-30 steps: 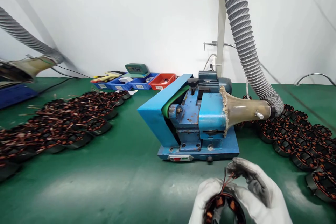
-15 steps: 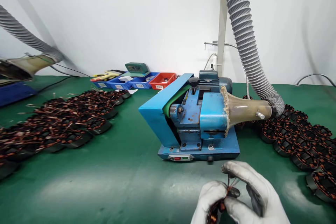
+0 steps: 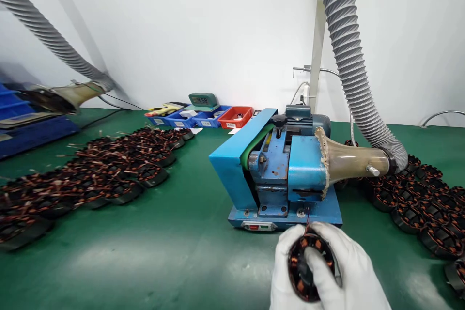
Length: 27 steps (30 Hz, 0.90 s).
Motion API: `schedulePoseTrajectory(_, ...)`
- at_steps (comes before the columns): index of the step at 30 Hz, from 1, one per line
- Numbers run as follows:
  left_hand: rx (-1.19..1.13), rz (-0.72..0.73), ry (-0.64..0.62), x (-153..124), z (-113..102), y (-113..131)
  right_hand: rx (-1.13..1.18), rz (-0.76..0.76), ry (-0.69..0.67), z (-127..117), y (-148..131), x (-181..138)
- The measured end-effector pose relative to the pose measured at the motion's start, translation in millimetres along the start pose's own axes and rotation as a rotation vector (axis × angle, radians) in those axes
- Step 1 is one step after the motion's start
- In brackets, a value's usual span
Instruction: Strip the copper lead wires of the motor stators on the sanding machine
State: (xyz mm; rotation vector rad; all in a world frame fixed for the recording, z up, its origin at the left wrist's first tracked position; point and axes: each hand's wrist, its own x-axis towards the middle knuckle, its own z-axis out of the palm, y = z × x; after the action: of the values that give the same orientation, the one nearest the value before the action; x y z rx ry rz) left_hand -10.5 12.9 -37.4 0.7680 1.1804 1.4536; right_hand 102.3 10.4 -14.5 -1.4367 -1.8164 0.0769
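Observation:
Both my hands wear white gloves and are together at the lower right, just before the blue belt-driven machine (image 3: pixel 273 174). Between them is a round motor stator (image 3: pixel 301 288) with copper windings, its open face turned toward me. My left hand (image 3: pixel 283 271) wraps its left side. Gripping the right side is my right hand (image 3: pixel 352 271), its thumb laid across the ring's centre. Thin wire leads (image 3: pixel 308 220) stick up from the stator's top, in front of the machine's base. The fingers behind the stator are hidden.
Many stators (image 3: pixel 119 189) cover the green table (image 3: pixel 152 256) at left; more stators (image 3: pixel 409 215) stand at right. A grey hose (image 3: pixel 341 34) joins the machine's funnel (image 3: pixel 354 157). Behind are blue bins (image 3: pixel 209 120), a red bin (image 3: pixel 236 117) and a clock (image 3: pixel 202 100).
My hands have come closer together, and the stator has turned and risen so its face shows. My right fingers have left their spread pose around the wires. The camera view has shifted.

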Motion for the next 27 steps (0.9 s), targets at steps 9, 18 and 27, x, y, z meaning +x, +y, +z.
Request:
schedulePoseTrajectory(9,-0.101,0.139,0.109,49.9,35.7,-24.0,0.168,0.397,-0.177,12.8,-3.5,50.5)
schedulePoseTrajectory(18,-0.017,0.101,-0.037,46.7,35.3,1.6,0.260,0.515,-0.149,11.8,-7.6,52.8)
schedulePoseTrajectory(27,-0.099,-0.189,-0.110,33.6,14.3,7.7,0.246,0.388,-0.020,22.1,-4.9,17.6)
